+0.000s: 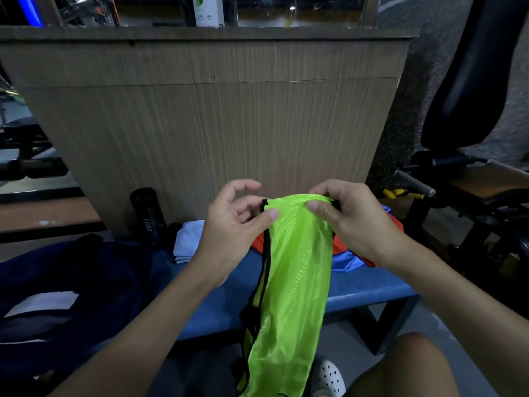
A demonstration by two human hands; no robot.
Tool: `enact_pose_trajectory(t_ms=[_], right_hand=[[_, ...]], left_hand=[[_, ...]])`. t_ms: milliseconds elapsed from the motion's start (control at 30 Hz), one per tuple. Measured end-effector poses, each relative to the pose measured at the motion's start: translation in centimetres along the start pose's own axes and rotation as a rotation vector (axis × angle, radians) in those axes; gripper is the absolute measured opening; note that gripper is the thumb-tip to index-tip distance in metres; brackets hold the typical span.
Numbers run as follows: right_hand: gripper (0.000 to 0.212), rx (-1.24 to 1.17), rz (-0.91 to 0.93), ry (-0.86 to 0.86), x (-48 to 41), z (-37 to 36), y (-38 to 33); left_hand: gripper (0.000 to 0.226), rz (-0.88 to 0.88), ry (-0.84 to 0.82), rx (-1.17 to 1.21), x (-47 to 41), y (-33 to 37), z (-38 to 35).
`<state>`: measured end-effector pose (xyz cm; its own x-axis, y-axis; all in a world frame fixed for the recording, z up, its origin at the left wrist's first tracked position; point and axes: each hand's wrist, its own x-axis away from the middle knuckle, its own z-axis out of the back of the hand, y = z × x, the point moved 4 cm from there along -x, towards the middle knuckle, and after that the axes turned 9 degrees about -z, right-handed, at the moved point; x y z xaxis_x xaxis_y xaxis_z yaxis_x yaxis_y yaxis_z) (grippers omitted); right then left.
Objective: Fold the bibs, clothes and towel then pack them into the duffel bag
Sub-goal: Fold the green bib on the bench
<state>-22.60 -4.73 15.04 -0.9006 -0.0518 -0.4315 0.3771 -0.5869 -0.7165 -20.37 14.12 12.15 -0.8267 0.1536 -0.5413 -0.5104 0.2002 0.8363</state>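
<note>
Both hands are up over the blue bench (372, 293) with the neon-green bib (292, 282) strung between them: the left hand (237, 222) pinches the top left corner, thumb in front and index finger curled free above, while the right hand (352, 219) pinches the top right edge, thumb in front and fingers tucked behind. The bib hangs long and narrow, its top edge level at the fingertips and its long axis dropping straight down past the bench front. The duffel bag (71, 282) lies on the left.

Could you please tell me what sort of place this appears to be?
Most likely a gym: a weight machine with black padding stands on the right, a black bottle stands by the padded blue bench, and the left hand and right hand hold a green mesh bib.
</note>
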Motion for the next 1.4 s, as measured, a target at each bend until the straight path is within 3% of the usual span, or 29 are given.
enact_pose_trajectory(t_ms=[267,500,633,1067,1167,1267,1400], right_hand=[[0.022,-0.011,-0.008,-0.053,0.1,0.1,0.1],[0.008,0.106,0.01,-0.134,0.1,0.2,-0.1],[0.002,0.139,0.068,-0.099,0.2,-0.2,-0.6],[0.016,0.233,0.073,-0.135,0.0,-0.6,-0.6],[0.032,0.21,0.1,-0.153,0.1,-1.0,-1.3],[0.014,0.223,0.144,-0.128,-0.1,-1.5,-1.9],[0.009,0.214,0.166,-0.086,-0.5,-1.2,-2.5]], left_hand=[[0.039,-0.057,0.06,0.011,-0.3,0.4,0.2],[0.035,-0.08,0.071,0.014,-0.3,0.3,0.0],[0.031,-0.108,0.04,-0.006,-0.3,0.4,-0.2],[0.023,-0.163,0.06,-0.027,-0.3,0.4,-0.3],[0.023,-0.172,0.035,-0.023,-0.4,0.5,-0.6],[0.026,-0.168,0.047,0.017,-0.3,0.3,-0.6],[0.027,-0.06,-0.012,0.011,1.0,-1.6,-1.2]])
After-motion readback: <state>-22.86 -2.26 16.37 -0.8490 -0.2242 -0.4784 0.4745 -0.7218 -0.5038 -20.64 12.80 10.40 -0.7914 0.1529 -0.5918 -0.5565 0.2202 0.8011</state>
